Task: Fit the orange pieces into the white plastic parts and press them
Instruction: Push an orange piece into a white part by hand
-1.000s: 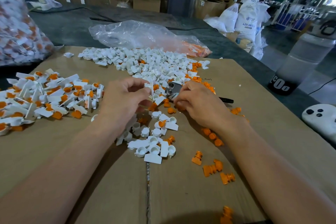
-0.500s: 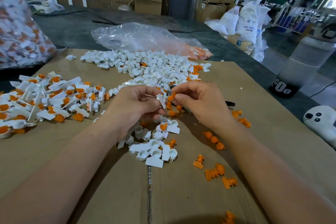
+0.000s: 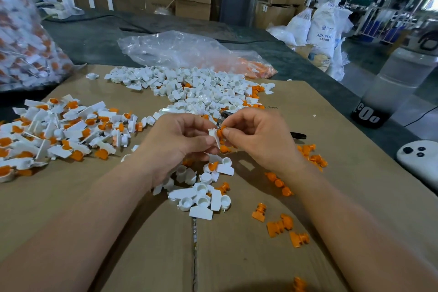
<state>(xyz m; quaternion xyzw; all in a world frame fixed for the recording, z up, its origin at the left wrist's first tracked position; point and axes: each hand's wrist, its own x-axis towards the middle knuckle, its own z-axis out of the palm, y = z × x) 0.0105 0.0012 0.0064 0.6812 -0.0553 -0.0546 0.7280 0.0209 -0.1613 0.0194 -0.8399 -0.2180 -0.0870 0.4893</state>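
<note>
Behind the cardboard surface (image 3: 94, 197), a white sack (image 3: 324, 28) reads "ABS" — the left hand (image 3: 175, 147) pinches a white part (image 3: 214, 134) in its fingers, the right hand (image 3: 258, 140) an orange piece (image 3: 221, 131).

White part (image 3: 214, 134) raised mid-scene, tab tilted; orange piece (image 3: 221, 131) touching its right side. Loose white parts (image 3: 201, 89) heaped far; orange pieces (image 3: 279, 224) scattered near right.
</note>
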